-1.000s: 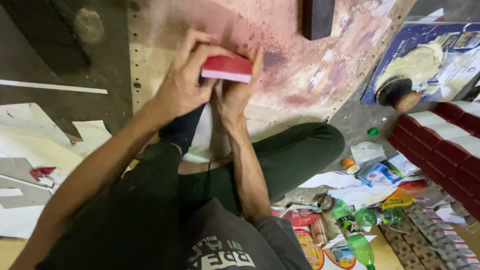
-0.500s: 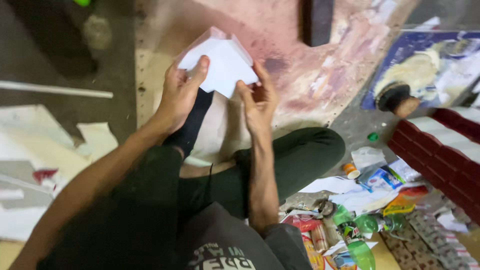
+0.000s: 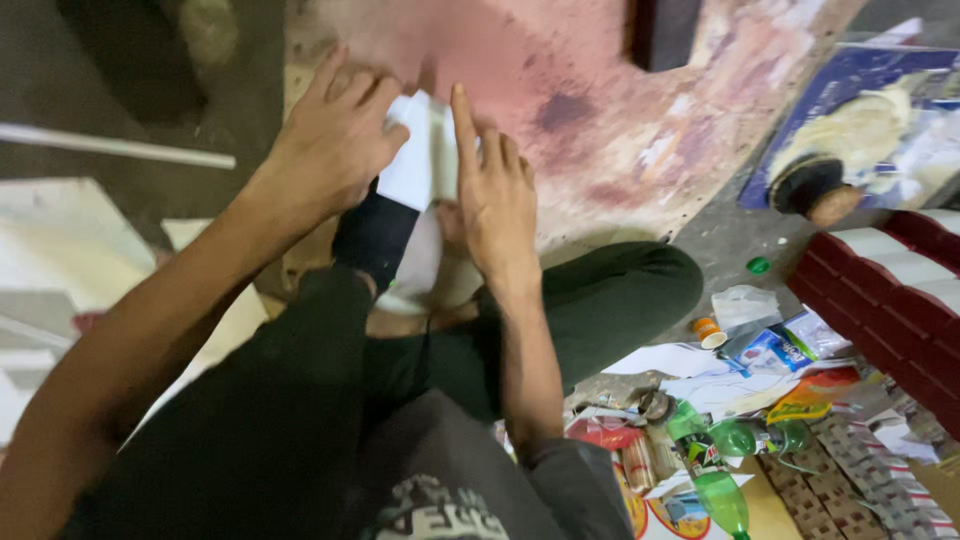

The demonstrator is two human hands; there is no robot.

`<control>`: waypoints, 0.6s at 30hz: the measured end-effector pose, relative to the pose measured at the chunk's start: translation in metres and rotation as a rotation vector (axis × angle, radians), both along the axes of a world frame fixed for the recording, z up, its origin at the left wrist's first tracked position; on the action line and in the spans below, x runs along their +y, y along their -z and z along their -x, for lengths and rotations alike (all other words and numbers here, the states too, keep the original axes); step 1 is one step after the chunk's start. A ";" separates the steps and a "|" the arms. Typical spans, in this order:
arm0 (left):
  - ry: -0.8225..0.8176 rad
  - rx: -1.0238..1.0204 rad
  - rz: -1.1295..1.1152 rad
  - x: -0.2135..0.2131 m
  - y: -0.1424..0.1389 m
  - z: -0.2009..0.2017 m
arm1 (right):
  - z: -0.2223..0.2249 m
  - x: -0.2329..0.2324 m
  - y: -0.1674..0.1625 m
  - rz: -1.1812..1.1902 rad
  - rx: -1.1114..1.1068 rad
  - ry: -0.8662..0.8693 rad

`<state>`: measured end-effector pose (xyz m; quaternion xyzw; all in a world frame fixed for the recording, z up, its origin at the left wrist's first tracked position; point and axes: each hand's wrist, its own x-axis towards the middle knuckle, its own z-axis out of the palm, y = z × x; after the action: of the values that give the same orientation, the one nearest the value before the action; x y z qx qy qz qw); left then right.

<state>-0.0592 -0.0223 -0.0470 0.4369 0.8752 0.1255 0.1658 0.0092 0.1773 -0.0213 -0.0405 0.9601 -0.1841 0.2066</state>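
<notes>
1. Pink-stained board (image 3: 620,130): spreads out under and beyond the fingertips, dark blot just right of the right index tip.
2. Dark trousers (image 3: 600,290): crossed legs, well back from the fingers, wrist side.
3. Stack of red-and-white boxes (image 3: 890,280): far right of the fingers, well apart.
4. Left hand (image 3: 335,150): down over the left edge of the white folded card (image 3: 415,150), fingers (image 3: 375,95) curled close and gripping it.
5. Right hand (image 3: 495,200): laid flat along the card's right edge, index straight and pointing away, other fingers (image 3: 505,150) bent and narrow, pressing rather than clasping; thumb hidden, so cannot tell if it pinches underneath.
6. The card itself: caught between the two sets of fingers, held low against the board, white face up, one fold line showing.
7. Step in hand, at a guess: creasing and flattening the card. Calls for even pressure from both fingertips along the fold so the card doesn't spring open.
8. Green plastic bottle (image 3: 715,480): lying among wrappers, well behind and right of the fingers.
9. Small green cap (image 3: 759,265): alone on the floor, right of the right hand.
10. Against a second ago: red face up then, pinched in the air; half a second ago, opened out white between spread fingers; now folded narrower, lower, hands closer together.
</notes>
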 end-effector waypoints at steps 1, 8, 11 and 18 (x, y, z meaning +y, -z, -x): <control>0.047 0.021 -0.054 0.003 -0.001 0.005 | 0.002 -0.001 0.000 0.008 -0.050 0.038; 0.113 -0.012 -0.039 0.001 -0.002 0.020 | -0.002 0.003 0.005 0.183 0.084 -0.014; 0.097 -0.222 -0.086 -0.007 0.002 0.023 | -0.017 0.006 0.013 0.262 0.093 0.022; 0.029 -0.280 -0.067 -0.009 -0.004 0.026 | -0.042 0.015 0.038 1.155 -0.374 1.362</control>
<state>-0.0854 -0.0314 -0.0434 0.4328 0.8324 0.2121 0.2734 0.0511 0.1923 -0.0594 0.4685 0.4859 -0.7218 0.1531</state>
